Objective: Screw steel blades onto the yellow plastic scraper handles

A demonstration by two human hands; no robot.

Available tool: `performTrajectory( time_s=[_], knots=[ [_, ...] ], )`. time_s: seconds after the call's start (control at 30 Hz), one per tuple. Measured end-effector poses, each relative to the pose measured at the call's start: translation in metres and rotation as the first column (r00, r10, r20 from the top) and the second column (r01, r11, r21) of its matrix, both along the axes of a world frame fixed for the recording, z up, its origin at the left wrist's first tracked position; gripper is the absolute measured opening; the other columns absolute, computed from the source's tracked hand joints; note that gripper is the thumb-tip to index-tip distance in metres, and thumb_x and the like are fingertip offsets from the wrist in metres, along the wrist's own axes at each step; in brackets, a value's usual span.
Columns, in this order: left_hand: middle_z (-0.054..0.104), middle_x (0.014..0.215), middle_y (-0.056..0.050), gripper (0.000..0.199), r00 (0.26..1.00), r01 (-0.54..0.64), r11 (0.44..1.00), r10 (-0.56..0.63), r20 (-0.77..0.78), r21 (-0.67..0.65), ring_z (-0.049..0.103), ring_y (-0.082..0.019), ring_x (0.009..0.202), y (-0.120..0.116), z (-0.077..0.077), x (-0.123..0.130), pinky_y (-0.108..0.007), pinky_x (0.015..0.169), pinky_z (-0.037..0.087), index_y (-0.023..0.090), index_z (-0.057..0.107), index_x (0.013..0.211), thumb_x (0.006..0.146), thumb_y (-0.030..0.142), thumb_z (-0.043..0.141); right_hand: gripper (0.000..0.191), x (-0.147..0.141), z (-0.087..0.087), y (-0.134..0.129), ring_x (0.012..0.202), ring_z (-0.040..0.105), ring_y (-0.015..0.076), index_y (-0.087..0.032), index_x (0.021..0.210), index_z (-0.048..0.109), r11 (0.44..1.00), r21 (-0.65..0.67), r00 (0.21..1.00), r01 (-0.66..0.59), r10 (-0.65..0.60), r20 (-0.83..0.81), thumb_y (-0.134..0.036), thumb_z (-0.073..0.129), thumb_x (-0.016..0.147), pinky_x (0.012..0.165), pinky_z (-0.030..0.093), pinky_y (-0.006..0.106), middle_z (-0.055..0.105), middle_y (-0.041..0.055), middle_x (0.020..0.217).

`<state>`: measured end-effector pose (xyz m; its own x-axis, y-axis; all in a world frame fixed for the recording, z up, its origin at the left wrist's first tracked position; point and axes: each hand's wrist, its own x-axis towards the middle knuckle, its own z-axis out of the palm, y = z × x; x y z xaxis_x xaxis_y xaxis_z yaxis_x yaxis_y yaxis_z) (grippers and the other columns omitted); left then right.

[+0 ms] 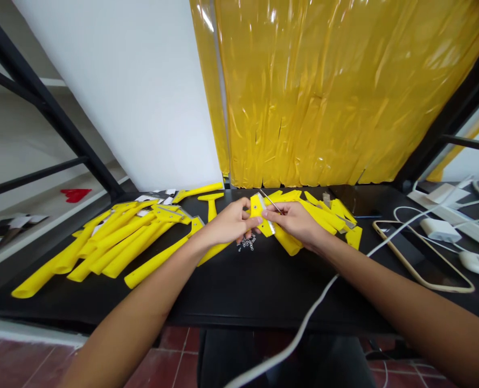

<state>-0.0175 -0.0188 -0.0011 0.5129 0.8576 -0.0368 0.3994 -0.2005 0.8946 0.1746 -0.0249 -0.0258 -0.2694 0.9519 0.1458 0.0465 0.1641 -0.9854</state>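
Observation:
My left hand (233, 221) is closed on the head of a yellow scraper (257, 208), with a metal blade along its right side. Pinched in my right hand (293, 220) is a thin metal rod (270, 200), which looks like a screwdriver shaft; its far end points up and left. My right thumb reaches the scraper's blade edge. Small screws and nuts (247, 242) lie loose on the black table just below my hands. Yellow scraper handles (287, 240) lie under and behind my right hand.
Several yellow scrapers (126, 237) are piled at the left. More yellow pieces (338, 213) lie at the right. A phone (423, 256), a white charger (440, 230) and cables sit farther right. One white cable (304, 323) crosses the front edge. Yellow plastic sheeting (324, 97) hangs behind.

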Motion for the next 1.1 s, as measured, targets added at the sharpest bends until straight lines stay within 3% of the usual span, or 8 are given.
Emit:
performTrajectory(
  time_s=[0.13,0.27,0.5,0.67,0.77,0.9,1.0,1.1],
  knots=[
    [0.066,0.105,-0.007,0.057,0.983,-0.144,0.898,0.178,-0.044,0.416,0.061,-0.011,0.059,-0.001,-0.004,0.003,-0.026,0.053,0.050,0.023,0.037,0.133,0.086,0.034,0.068,0.034,-0.002,0.008,-0.003,0.053,0.038,0.0082,-0.016,0.067,0.064,0.988,-0.104,0.991,0.110,-0.117,-0.058,-0.045,0.081,0.065,0.055,0.030,0.025,0.049,-0.0055,0.055],
    [0.066,0.113,-0.009,0.039,0.960,-0.008,0.687,0.210,-0.188,0.727,0.067,-0.018,0.085,-0.006,-0.002,0.005,-0.036,0.080,0.055,0.020,0.052,0.130,0.092,0.026,0.058,0.034,-0.002,0.014,-0.006,0.046,0.026,0.0069,-0.018,0.064,0.059,0.972,-0.201,0.983,0.120,-0.145,-0.116,-0.044,0.082,0.063,0.049,0.023,0.026,0.032,-0.0108,0.044],
    [0.063,0.126,-0.013,0.050,0.846,0.268,0.490,0.291,-0.446,0.829,0.065,-0.026,0.108,-0.008,-0.006,0.004,-0.037,0.092,0.053,0.011,0.051,0.137,0.087,0.015,0.054,0.034,-0.002,0.012,-0.005,0.048,0.033,0.0083,-0.018,0.065,0.060,0.977,-0.150,0.978,0.150,-0.169,-0.121,-0.045,0.079,0.068,0.051,0.027,0.025,0.032,-0.0098,0.045],
    [0.069,0.109,-0.013,0.035,0.755,0.252,0.480,0.446,-0.481,0.841,0.068,-0.025,0.094,-0.003,-0.003,0.001,-0.035,0.076,0.053,0.011,0.059,0.126,0.093,0.012,0.046,0.040,-0.004,0.011,-0.004,0.058,0.048,0.0121,-0.016,0.076,0.068,0.993,0.035,0.992,0.111,-0.108,-0.069,-0.054,0.059,0.088,0.055,0.034,0.026,0.054,-0.0006,0.058],
    [0.071,0.106,-0.012,0.031,0.746,0.106,0.478,0.542,-0.387,0.872,0.068,-0.024,0.090,0.003,0.002,-0.007,-0.035,0.074,0.050,0.014,0.062,0.121,0.096,0.015,0.044,0.032,-0.003,0.007,-0.002,0.072,0.058,0.0145,-0.018,0.095,0.073,0.949,0.309,0.984,0.057,-0.106,0.142,-0.046,0.059,0.092,0.064,0.040,0.027,0.069,0.0041,0.082],
    [0.073,0.090,-0.013,0.022,0.714,-0.090,0.477,0.643,-0.277,0.874,0.067,-0.024,0.078,0.012,0.007,-0.017,-0.035,0.067,0.044,0.016,0.069,0.102,0.096,0.025,0.049,0.019,-0.005,-0.004,-0.001,0.085,0.063,0.0172,-0.023,0.098,0.076,0.776,0.524,0.717,-0.350,-0.138,0.683,-0.030,0.059,0.094,0.072,0.039,0.029,0.071,0.0035,0.096],
    [0.071,0.081,-0.012,0.022,0.701,-0.122,0.485,0.660,-0.270,0.866,0.065,-0.024,0.072,0.016,0.008,-0.018,-0.035,0.063,0.040,0.016,0.069,0.092,0.095,0.029,0.050,0.024,-0.011,-0.009,-0.003,0.084,0.064,0.0173,-0.026,0.102,0.076,0.721,0.507,0.517,-0.473,-0.239,0.822,-0.029,0.053,0.098,0.064,0.034,0.029,0.070,0.0036,0.103],
    [0.070,0.079,-0.012,0.024,0.704,-0.126,0.507,0.651,-0.283,0.852,0.063,-0.023,0.069,0.018,0.006,-0.017,-0.034,0.060,0.036,0.016,0.069,0.089,0.094,0.030,0.050,0.027,-0.015,-0.011,-0.005,0.080,0.064,0.0156,-0.026,0.098,0.076,0.710,0.491,0.437,-0.504,-0.280,0.855,-0.033,0.050,0.099,0.059,0.028,0.030,0.070,0.0030,0.104]
  ],
)
